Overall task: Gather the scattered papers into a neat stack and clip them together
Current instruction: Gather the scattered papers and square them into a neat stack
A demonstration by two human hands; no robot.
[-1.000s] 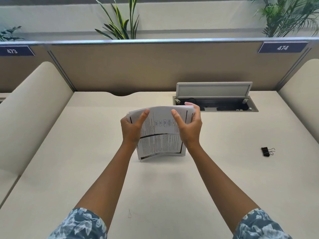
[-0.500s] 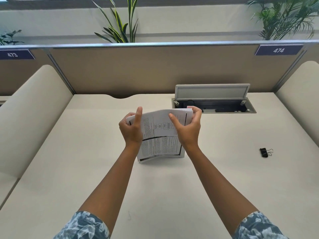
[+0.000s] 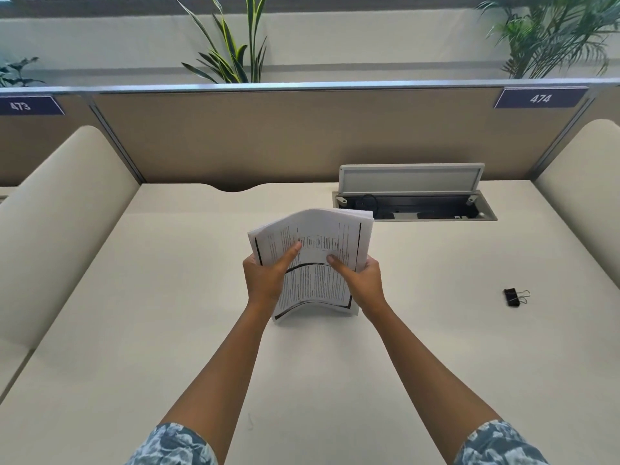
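Both hands held a stack of printed papers (image 3: 315,260) on edge at the middle of a pale desk (image 3: 134,330).

The sheets stood with their lower edge on the desk top, bowed toward the viewer and leaning back at the top, white with dense black text and thick black border lines. The left hand (image 3: 265,280) gripped the side at 9 o'clock, thumb laid across the front page and the other fingers hidden behind; the right hand (image 3: 364,283) clamped the side at 3 o'clock the same way. A small black binder clip (image 3: 513,297) with wire handles lay well apart at 3 o'clock, untouched. At 1 o'clock an open cable hatch (image 3: 412,196) with a grey lid sat in the smooth matte desk, before a tan partition (image 3: 268,135).
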